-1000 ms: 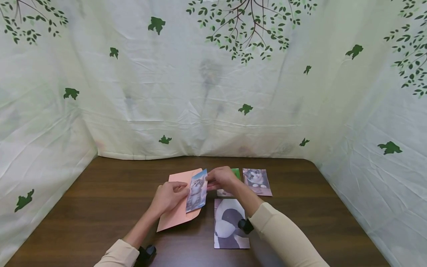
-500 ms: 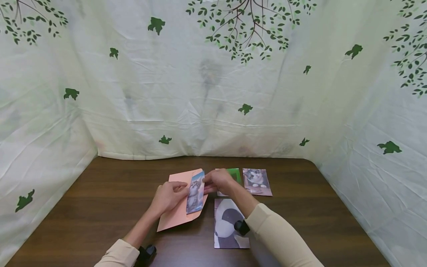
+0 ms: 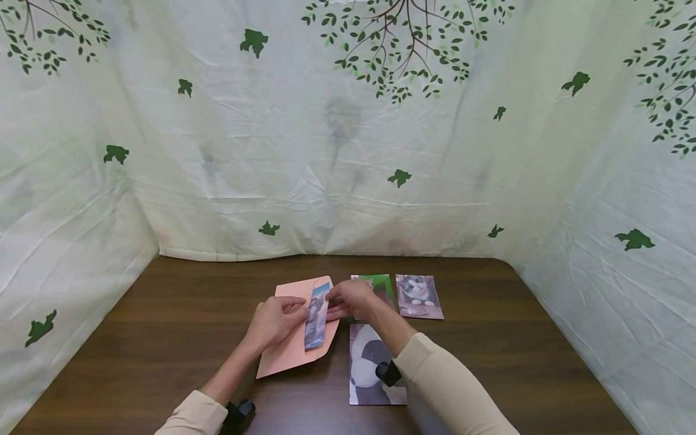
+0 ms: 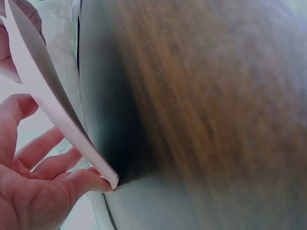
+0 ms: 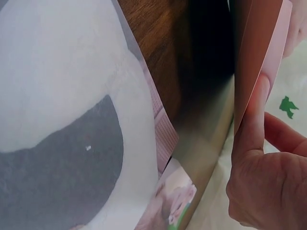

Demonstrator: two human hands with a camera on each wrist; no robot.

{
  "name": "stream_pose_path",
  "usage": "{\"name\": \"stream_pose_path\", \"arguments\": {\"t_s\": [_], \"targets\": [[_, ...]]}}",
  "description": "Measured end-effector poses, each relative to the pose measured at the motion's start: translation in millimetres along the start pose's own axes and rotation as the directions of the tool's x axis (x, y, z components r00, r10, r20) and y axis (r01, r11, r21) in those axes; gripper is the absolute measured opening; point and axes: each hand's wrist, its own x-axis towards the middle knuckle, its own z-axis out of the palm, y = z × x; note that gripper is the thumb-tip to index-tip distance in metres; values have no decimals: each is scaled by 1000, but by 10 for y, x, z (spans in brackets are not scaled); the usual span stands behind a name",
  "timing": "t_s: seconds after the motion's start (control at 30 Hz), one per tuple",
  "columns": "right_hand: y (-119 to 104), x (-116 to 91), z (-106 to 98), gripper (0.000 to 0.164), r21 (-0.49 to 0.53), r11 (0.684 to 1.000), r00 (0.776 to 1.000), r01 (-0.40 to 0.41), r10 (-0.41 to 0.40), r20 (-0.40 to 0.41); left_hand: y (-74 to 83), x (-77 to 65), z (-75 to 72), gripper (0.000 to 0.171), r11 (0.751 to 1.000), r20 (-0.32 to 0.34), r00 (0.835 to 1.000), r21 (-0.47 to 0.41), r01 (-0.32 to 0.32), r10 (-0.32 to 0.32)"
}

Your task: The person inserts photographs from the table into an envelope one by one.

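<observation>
A pink envelope (image 3: 283, 357) is tilted up off the table in front of me. My left hand (image 3: 276, 320) grips it by its left side, thumb and fingers on either face, as the left wrist view shows with the envelope (image 4: 64, 120) edge-on. A cat photo card (image 3: 315, 326) is partly inside the envelope, only an upright strip of it showing. At the card's right edge, my right hand (image 3: 350, 299) pinches it between thumb and fingers. In the right wrist view, the right thumb lies along the pink paper (image 5: 256, 57).
To the right lie a grey-and-white animal picture (image 3: 364, 386), a green-edged picture (image 3: 383, 283) partly behind my right hand, and a cat picture (image 3: 420, 296). The brown wooden table (image 3: 190, 302) ends at a white leaf-print curtain (image 3: 228, 181).
My right hand has moved left with the cat card, which has slid further into the envelope. Its visible strip is narrower. The left hand has stayed in place.
</observation>
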Motion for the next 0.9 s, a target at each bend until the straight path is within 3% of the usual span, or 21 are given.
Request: {"name": "stream_pose_path", "arguments": {"t_s": [0.9], "targets": [[76, 118, 164, 26, 103, 993, 995, -51, 42, 90, -16, -2, 8, 34, 1000, 4, 1000, -12, 9, -9]]}}
